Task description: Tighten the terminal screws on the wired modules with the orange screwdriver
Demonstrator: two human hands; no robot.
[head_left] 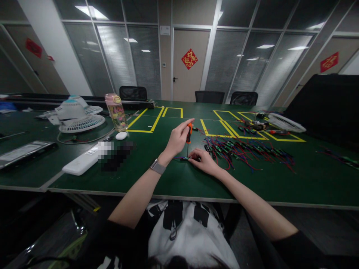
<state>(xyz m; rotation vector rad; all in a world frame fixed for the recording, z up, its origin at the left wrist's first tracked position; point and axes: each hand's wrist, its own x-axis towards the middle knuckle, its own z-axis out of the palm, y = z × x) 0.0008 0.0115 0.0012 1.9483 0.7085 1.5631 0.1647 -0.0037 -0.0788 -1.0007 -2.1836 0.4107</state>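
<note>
My left hand (178, 137) is wrapped round the orange and black handle of a screwdriver (189, 133), which stands upright with its thin shaft pointing down. The shaft's tip meets a small green circuit board (184, 158) lying on the table. Pinched at the board's right end are the fingers of my right hand (202, 160); they cover part of it. Just right of my right hand spreads a pile of similar circuit boards (232, 147) with red and blue wires. Behind the screwdriver lies another small board (194, 128) with a red wire.
The green table (157, 183) bears yellow tape outlines. At left are a white power bank-like block (81, 160), a white oval case (121, 135), a bottle (116, 114) and white fan parts (81, 121). A fan grille (286, 122) and a dark screen-like panel (328, 108) stand at right.
</note>
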